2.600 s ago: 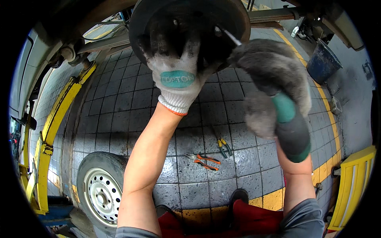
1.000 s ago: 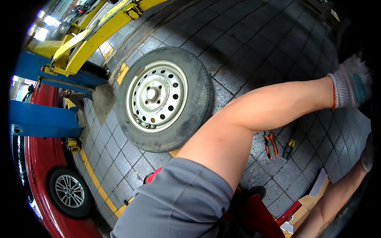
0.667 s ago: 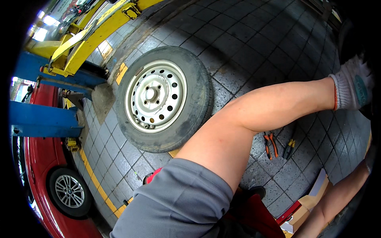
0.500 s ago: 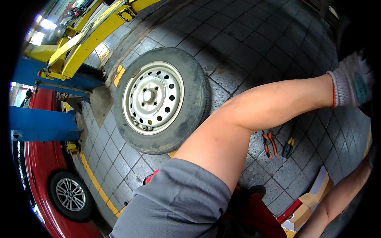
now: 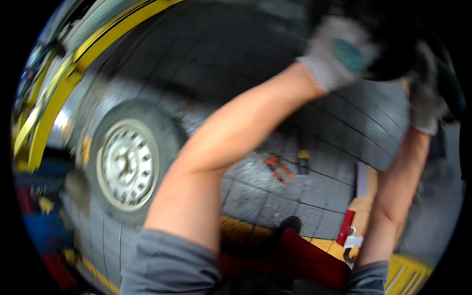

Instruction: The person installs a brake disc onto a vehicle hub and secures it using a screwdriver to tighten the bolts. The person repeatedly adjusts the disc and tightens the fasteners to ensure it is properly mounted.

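We should steady the dark drum [image 5: 393, 64], upper right, with the left hand [image 5: 344, 54] and work squarely with the right hand [image 5: 425, 93]. Shadow and blur hide the fingers; we cannot tell their grip. Tiled floor [image 5: 344, 128] gives room below the drum; the wheel [image 5: 127, 164] bounds it left, the open box [image 5: 366, 201] right.

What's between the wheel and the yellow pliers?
In the head view, the orange pliers lie on the floor between the wheel and the yellow pliers; the left arm crosses in front there too.
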Action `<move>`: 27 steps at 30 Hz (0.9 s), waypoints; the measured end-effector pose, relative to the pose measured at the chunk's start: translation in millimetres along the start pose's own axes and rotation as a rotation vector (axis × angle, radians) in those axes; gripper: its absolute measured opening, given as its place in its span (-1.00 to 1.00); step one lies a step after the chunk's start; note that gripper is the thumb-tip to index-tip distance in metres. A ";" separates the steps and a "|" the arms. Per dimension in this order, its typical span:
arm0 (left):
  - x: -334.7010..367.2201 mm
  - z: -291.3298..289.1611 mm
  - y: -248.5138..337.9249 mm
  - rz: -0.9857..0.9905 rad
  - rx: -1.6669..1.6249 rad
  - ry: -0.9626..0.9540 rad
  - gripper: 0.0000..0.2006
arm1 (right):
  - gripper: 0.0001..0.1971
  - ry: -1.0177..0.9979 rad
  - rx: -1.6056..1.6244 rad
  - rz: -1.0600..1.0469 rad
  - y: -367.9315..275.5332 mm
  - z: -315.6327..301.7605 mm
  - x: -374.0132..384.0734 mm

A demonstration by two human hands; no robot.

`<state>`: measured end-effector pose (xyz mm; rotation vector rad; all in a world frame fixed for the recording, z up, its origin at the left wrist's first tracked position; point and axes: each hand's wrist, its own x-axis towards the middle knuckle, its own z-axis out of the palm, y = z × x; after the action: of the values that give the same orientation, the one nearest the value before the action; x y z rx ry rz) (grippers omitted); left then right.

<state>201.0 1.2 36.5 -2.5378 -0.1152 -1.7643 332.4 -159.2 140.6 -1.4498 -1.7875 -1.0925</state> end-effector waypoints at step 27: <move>0.9 -14.9 -6.8 0.034 0.031 0.139 -0.23 | -0.76 0.121 -0.021 0.010 -32.7 35.5 7.9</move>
<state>186.8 6.8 42.5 -2.3721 -0.0924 -1.9037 300.8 -126.8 122.2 -1.3728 -1.6874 -1.1719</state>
